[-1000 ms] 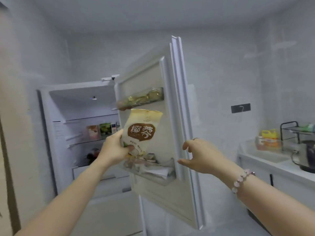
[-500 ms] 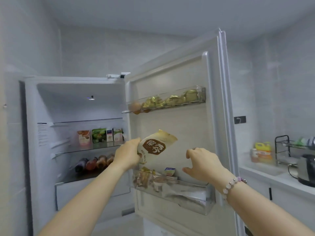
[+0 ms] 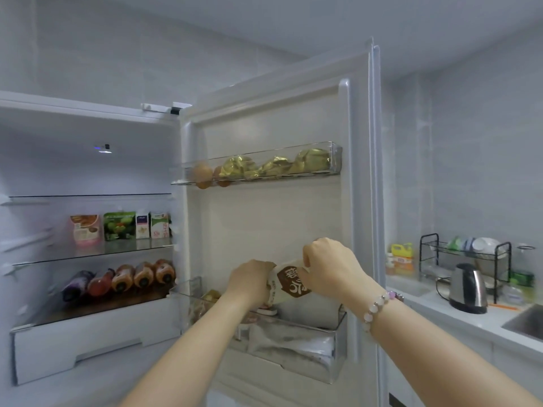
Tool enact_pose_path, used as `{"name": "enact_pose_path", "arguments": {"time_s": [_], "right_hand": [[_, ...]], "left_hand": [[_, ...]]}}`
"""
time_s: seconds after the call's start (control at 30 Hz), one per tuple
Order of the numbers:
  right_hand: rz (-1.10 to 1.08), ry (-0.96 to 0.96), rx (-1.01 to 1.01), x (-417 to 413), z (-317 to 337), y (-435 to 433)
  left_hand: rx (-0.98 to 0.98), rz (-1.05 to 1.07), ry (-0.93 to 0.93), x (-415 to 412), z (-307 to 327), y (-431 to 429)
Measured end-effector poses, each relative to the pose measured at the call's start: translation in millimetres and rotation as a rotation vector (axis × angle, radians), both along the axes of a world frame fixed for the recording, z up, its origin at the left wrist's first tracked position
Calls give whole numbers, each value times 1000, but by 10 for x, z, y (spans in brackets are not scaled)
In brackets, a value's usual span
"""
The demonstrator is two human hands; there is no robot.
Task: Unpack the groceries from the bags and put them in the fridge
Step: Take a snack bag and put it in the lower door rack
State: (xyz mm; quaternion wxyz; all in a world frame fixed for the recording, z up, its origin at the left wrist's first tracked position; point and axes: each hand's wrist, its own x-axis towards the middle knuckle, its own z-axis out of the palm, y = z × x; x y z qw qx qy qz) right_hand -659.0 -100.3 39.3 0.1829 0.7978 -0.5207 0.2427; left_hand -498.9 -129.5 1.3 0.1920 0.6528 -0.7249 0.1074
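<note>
Two hands on pouch (image 3: 293, 284): left hand (image 3: 249, 284) wraps its 9 o'clock side, right hand (image 3: 332, 268) pinches the upper end at 1 o'clock. Pouch sits tilted, long axis roughly 1-to-7 o'clock, low end just above door bin (image 3: 336, 342). Bin is at 6 o'clock from both grips; the open slot looks nearer the right hand.
</note>
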Motion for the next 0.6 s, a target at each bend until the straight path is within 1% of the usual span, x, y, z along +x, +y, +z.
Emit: {"name": "enact_pose_path", "arguments": {"time_s": [0.1, 0.17, 0.33, 0.43, 0.53, 0.6], "right_hand": [[50, -65, -57, 17, 30, -19], [62, -64, -48, 28, -16, -54], [84, -32, 46, 66, -276, -187], [78, -18, 133, 100, -474, -243], [72, -17, 230, 107, -631, -268], [94, -63, 300, 70, -678, -270]], "left_hand": [[24, -22, -37, -55, -36, -48], [62, -65, -31, -100, -78, -55], [109, -118, 66, -89, -125, -86], [210, -154, 138, -7, -130, -60], [288, -166, 145, 59, -100, -21], [348, -147, 121, 84, -81, -17]]}}
